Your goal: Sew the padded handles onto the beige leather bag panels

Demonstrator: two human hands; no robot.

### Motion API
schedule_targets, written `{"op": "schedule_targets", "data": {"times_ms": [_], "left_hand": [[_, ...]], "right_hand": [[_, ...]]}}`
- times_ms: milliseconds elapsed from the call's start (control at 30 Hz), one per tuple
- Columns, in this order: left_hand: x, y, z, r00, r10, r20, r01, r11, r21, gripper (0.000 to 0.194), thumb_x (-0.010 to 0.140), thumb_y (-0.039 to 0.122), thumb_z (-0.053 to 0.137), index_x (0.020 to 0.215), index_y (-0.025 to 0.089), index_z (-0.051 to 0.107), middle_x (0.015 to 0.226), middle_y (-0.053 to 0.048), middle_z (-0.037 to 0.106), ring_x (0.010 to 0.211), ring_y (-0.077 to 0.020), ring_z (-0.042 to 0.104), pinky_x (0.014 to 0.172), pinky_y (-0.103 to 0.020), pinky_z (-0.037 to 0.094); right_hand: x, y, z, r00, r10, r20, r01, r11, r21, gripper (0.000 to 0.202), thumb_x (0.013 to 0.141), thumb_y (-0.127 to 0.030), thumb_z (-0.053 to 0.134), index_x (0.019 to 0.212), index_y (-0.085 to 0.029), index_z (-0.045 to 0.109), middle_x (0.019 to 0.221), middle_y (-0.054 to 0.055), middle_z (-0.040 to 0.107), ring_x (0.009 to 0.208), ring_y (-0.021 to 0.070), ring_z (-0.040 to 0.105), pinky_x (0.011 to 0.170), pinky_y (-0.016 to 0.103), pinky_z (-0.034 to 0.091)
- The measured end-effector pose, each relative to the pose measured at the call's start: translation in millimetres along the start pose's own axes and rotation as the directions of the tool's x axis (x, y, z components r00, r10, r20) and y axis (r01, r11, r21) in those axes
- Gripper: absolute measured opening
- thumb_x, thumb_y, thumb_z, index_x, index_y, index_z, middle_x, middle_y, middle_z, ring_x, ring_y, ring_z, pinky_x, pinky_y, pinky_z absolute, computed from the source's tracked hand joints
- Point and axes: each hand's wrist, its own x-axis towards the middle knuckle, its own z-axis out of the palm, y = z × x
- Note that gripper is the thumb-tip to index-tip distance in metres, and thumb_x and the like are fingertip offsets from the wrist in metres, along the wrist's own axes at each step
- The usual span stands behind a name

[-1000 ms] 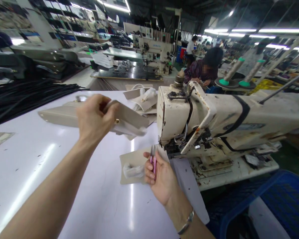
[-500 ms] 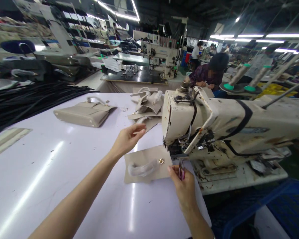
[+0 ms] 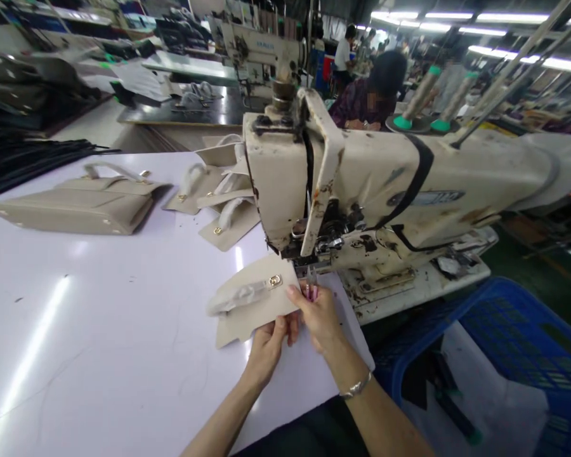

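Observation:
A beige panel with a plastic-wrapped handle and a gold clasp lies tilted below the sewing machine's head. Its lower edge is pinched by my left hand, thumb on top. At the panel's right corner, my right hand grips the edge with its thumb. Small pink-handled snips are also held in that hand, blades pointing up. The panel's upper right edge reaches the sewing machine near its needle area, where the contact is hidden.
Several beige panels with wrapped handles lie behind on the white table. A beige bag rests at the left. A blue basket stands at the lower right. Beyond the machine sits a person.
My left hand has come down from near the pile to the panel's lower edge. The panel has tilted, its right end raised. The camera view has shifted right and down.

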Motion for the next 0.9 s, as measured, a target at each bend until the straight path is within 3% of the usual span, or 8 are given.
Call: {"op": "schedule_targets", "data": {"times_ms": [67,133,267,367,467,633,800,900], "left_hand": [[5,-7,0.5,0.985,0.089,-0.151,-0.077,0.993,0.089,0.054,0.099,0.055,0.037,0.064,0.017,0.053,0.061,-0.002,0.051,0.059,-0.0137,0.048,0.062,-0.027,0.039],[9,-10,1.1,0.963,0.137,-0.233,-0.102,0.983,0.155,0.052,0.095,0.057,0.045,0.062,0.018,0.054,0.060,-0.002,0.052,0.057,-0.0144,0.049,0.060,-0.027,0.040],[12,-13,4.0,0.942,0.156,-0.297,-0.103,0.977,0.189,0.049,0.092,0.056,0.050,0.063,0.018,0.057,0.060,-0.004,0.057,0.057,-0.0158,0.052,0.060,-0.028,0.042],[12,-9,7.2,0.928,0.168,-0.331,-0.104,0.973,0.204,0.046,0.093,0.052,0.051,0.063,0.018,0.057,0.060,-0.003,0.057,0.058,-0.0161,0.053,0.061,-0.028,0.043],[11,3,11.7,0.928,0.165,-0.335,-0.105,0.976,0.190,0.044,0.096,0.046,0.049,0.062,0.018,0.055,0.062,-0.004,0.057,0.061,-0.0158,0.053,0.065,-0.028,0.043],[6,21,17.6,0.934,0.070,-0.349,-0.056,0.997,0.049,0.034,0.097,0.041,0.051,0.072,0.018,0.058,0.070,-0.005,0.062,0.066,-0.0172,0.056,0.064,-0.029,0.044],[1,30,13.5,0.927,0.046,-0.373,-0.008,0.995,0.103,0.037,0.095,0.041,0.057,0.066,0.018,0.058,0.064,-0.002,0.058,0.061,-0.0156,0.053,0.061,-0.029,0.042],[2,30,9.4,0.950,0.021,-0.311,-0.025,1.000,-0.009,0.032,0.095,0.039,0.057,0.072,0.017,0.061,0.066,-0.001,0.057,0.063,-0.0147,0.052,0.062,-0.029,0.042]], "right_hand": [[0,-2,-2,1.000,0.021,0.022,-0.022,0.999,0.050,0.036,0.078,-0.048,0.076,0.083,-0.013,0.065,0.069,0.000,0.057,0.057,0.0103,0.047,0.050,0.022,0.037],[0,-6,-6,0.999,0.030,-0.017,-0.029,0.998,0.053,0.039,0.079,-0.050,0.075,0.075,-0.014,0.061,0.062,-0.003,0.049,0.052,0.0071,0.037,0.046,0.021,0.031],[0,-12,-14,0.996,0.071,-0.059,-0.065,0.994,0.087,0.044,0.077,-0.054,0.075,0.068,-0.015,0.058,0.054,-0.007,0.035,0.048,0.0048,0.021,0.044,0.022,0.020],[1,-17,-19,0.997,0.069,-0.019,-0.067,0.995,0.074,0.039,0.074,-0.050,0.078,0.078,-0.013,0.068,0.054,-0.008,0.035,0.048,0.0048,0.018,0.044,0.022,0.017],[2,-21,-23,1.000,0.016,-0.022,-0.017,1.000,-0.011,0.032,0.075,-0.042,0.077,0.085,-0.012,0.075,0.057,-0.005,0.046,0.050,0.0055,0.029,0.048,0.022,0.026],[2,-26,-27,0.997,-0.080,0.022,0.082,0.985,-0.152,0.024,0.082,-0.037,0.069,0.080,-0.013,0.075,0.073,0.004,0.066,0.070,0.0141,0.057,0.067,0.025,0.044],[0,-33,-27,0.988,-0.147,0.053,0.156,0.907,-0.391,0.028,0.084,-0.043,0.069,0.083,-0.016,0.077,0.080,0.005,0.072,0.075,0.0182,0.064,0.073,0.028,0.046],[3,-34,-23,0.993,-0.093,0.078,0.112,0.951,-0.289,0.027,0.077,-0.043,0.075,0.080,-0.016,0.077,0.078,0.004,0.071,0.073,0.0176,0.062,0.072,0.028,0.046]]}}
